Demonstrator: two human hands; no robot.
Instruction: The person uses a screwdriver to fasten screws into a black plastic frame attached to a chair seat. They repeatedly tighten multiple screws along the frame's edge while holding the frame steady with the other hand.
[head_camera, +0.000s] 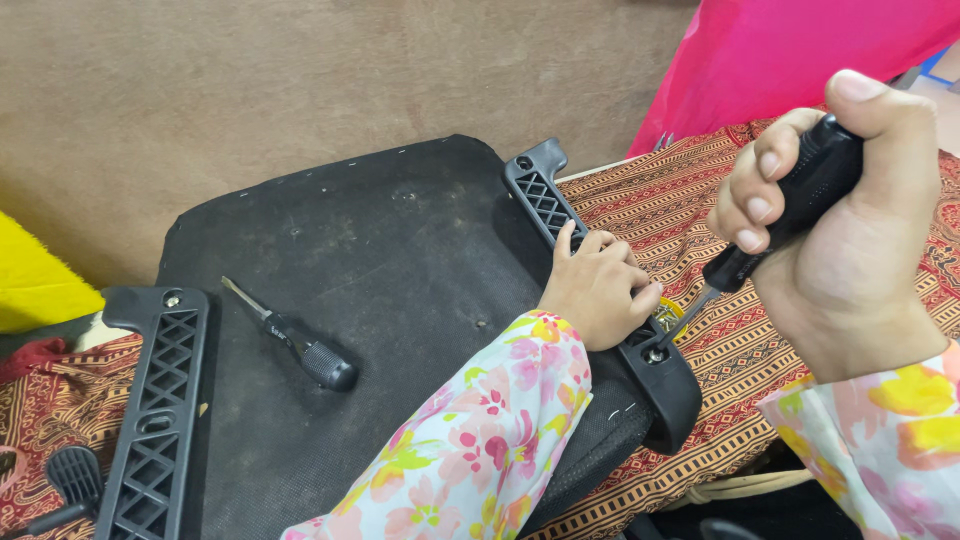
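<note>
My right hand (850, 250) grips the black handle of a screwdriver (790, 205), its shaft slanting down-left with the tip at a screw (655, 354) in the right black plastic armrest bracket (548, 205). Resting on that bracket, my left hand (598, 290) has its fingers curled by the screwdriver tip. The bracket sits along the right edge of an upturned black chair seat (390, 260). Both sleeves are floral.
A second black-handled screwdriver (300, 342) lies loose on the seat's underside. Another lattice armrest bracket (155, 420) runs along the left edge. Patterned red cloth (690, 200) covers the surface beneath; pink fabric (800, 50) is at top right, yellow fabric (35, 280) at left.
</note>
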